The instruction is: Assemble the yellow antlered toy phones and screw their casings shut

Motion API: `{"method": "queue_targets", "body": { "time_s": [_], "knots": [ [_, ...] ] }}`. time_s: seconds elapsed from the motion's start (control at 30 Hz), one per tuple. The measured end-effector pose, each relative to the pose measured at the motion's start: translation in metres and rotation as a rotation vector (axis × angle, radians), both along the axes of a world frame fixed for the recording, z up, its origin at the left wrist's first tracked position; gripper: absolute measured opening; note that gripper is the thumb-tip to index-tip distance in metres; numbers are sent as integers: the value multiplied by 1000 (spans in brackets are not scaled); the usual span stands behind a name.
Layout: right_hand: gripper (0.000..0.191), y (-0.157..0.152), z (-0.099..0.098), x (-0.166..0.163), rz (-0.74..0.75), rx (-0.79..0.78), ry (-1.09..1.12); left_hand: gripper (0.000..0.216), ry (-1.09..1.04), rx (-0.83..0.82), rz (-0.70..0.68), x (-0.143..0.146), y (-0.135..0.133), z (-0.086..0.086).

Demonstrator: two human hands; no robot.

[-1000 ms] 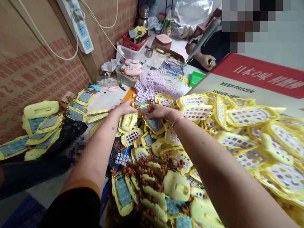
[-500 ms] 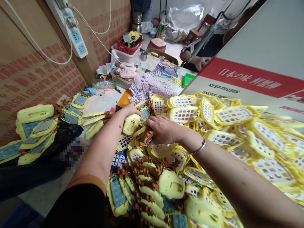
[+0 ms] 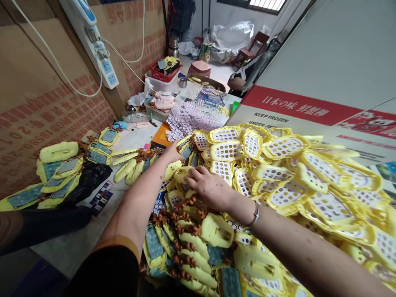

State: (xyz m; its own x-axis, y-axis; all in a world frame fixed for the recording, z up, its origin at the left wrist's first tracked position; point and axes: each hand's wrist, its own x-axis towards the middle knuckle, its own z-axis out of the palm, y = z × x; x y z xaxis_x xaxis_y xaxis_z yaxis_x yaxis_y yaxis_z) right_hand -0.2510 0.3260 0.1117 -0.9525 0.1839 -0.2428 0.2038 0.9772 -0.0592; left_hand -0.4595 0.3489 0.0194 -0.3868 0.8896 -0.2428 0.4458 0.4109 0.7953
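My left hand (image 3: 173, 153) reaches in among yellow plastic toy casings, most of its fingers hidden; a pale yellow casing (image 3: 172, 170) lies just below it. To its right, my right hand (image 3: 208, 186) has its fingers bent down and closed over another pale yellow casing (image 3: 182, 175), partly covered by the hand. In front of my hands stands a packed row of casings (image 3: 193, 247) with brown figure-shaped ends. Some show grey-green panels, such as the casing (image 3: 154, 243) at the row's left.
A large heap of yellow frames with white perforated inserts (image 3: 329, 204) fills the right, beside a printed white and red panel (image 3: 287, 105). Small lilac pieces (image 3: 190, 117) are piled ahead. More casings (image 3: 60, 173) lie left, under a power strip (image 3: 107, 68). A person's arm (image 3: 236, 83) shows behind.
The view has shifted. My right hand has moved slightly left and down, and the brown-ended casing seen under its fingers is now hidden. My left hand stays close by.
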Motion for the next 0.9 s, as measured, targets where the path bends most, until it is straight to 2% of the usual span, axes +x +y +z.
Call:
{"method": "queue_targets", "body": {
  "time_s": [0.1,0.17,0.27,0.33,0.4,0.5,0.53,0.6,0.7,0.8,0.9],
  "knots": [
    [41,-4,-1,13,29,55,112,79,0,26,74,-2,-8,3],
    [40,-6,0,25,76,139,242,76,-15,68,130,-8,-17,11],
    [39,-16,8,46,170,281,463,75,-57,154,206,-18,-42,32],
    [39,-29,21,62,210,311,547,76,-133,230,236,-24,-68,49],
    [42,-44,39,81,205,255,544,78,-272,316,262,-27,-103,64],
    [55,-59,67,110,99,25,435,90,-288,193,280,-27,-168,78],
    [60,-60,74,119,50,-72,392,95,-290,99,291,-25,-190,79],
    [62,-56,83,133,-61,-251,266,97,-362,-136,229,-20,-230,73],
    [48,-40,76,138,-197,-452,-16,93,-527,-335,78,-10,-268,54],
    [39,-25,54,127,-280,-506,-289,86,-576,-374,-32,-3,-278,35],
    [44,-20,40,108,-287,-403,-438,79,-427,-398,-60,-5,-274,24]
  ]
}}
